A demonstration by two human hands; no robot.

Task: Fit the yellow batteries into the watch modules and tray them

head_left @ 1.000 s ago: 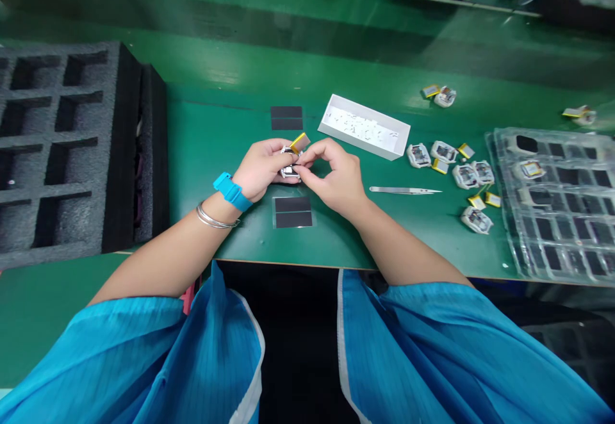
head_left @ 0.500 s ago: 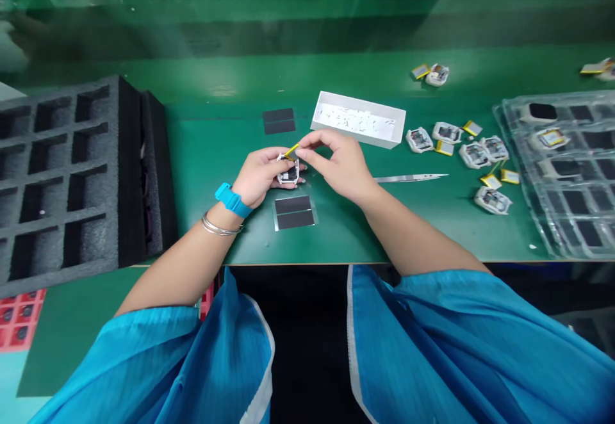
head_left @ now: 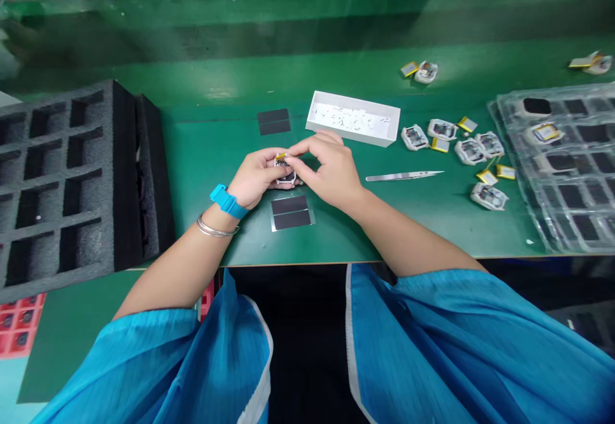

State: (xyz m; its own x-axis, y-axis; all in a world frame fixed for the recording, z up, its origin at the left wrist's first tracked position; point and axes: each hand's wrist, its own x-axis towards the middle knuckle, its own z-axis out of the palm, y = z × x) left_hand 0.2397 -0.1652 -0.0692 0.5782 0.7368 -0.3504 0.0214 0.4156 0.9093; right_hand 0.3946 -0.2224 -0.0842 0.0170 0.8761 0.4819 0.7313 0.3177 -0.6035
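The left hand (head_left: 254, 177) is curled around the small white case (head_left: 287, 179), gripping it with the thumb over its edge. The case sits at 3 o'clock from that hand and 9 o'clock from the right hand (head_left: 330, 169), with the left one nearer. A yellow strip (head_left: 280, 155) pokes out at 11 o'clock on the case; its edge slants from 8 to 2 (fingers hide its long way). The right thumb and finger bunch beside the strip; I can't tell if they pinch it.
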